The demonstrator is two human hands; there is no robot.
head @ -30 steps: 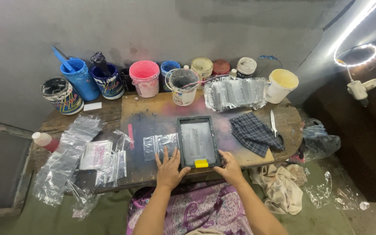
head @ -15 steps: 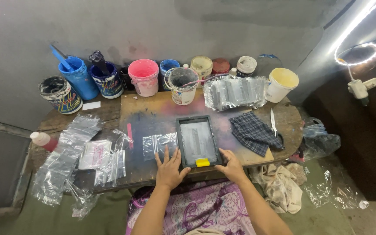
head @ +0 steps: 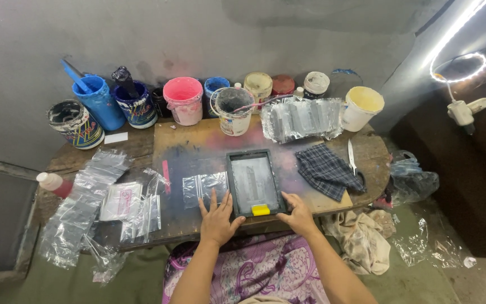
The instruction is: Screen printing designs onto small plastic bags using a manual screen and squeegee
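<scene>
Fingers (head: 215,204) splayed flat, steadying rectangular dark-framed mesh screen (head: 252,181), glossy bag (head: 205,187) beside.

Dark-framed printing screen (head: 252,182) lies flat on the stained table, yellow tab nearest.

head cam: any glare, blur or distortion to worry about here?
Head view: ring light and the light strip at upper right are blown out; wide-angle bend curves the table edge; both hands and the framed screen are evenly lit and sharp; the clear plastic bags throw mild glare; right corner falls dark.
</scene>
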